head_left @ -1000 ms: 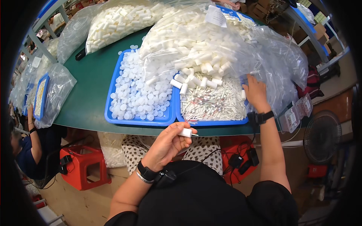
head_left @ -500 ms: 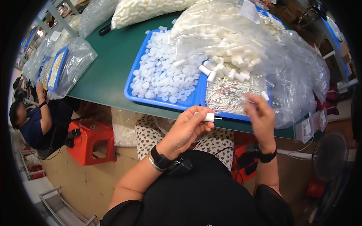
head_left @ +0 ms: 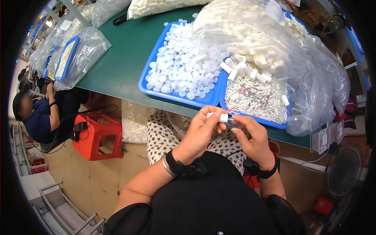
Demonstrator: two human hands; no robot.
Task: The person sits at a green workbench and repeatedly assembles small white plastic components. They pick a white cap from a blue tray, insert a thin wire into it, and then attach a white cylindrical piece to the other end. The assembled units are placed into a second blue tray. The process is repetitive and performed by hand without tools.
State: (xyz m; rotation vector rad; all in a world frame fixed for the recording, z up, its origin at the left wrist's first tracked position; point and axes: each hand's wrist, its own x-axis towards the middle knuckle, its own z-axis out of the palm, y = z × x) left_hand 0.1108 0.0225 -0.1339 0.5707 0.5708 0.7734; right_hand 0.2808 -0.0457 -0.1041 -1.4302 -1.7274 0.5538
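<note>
In front of my body, above my lap, my left hand (head_left: 199, 135) pinches a short white cylinder (head_left: 223, 117) between thumb and fingers. Close against the cylinder's right end is my right hand (head_left: 254, 140), its thumb and fingers drawn together. Whatever those fingertips hold is too small and dark to make out. Just beyond the hands, a blue tray (head_left: 256, 119) contains many thin white pins (head_left: 252, 98) with metal ends, and several white cylinders lie at its far side. A second blue tray (head_left: 176, 97), to its left, is heaped with translucent white discs (head_left: 184, 64).
A large clear bag of white cylinders (head_left: 250, 29) leans over both trays. The green table (head_left: 113, 74) extends left to another plastic bag (head_left: 92, 53). Red stool (head_left: 98, 137) and seated person (head_left: 39, 115) are at left; a fan (head_left: 342, 170) stands at right.
My right hand has come from over the pin tray down and left to the cylinder's end. The left hand still holds the cylinder. The whole view has shifted slightly.
</note>
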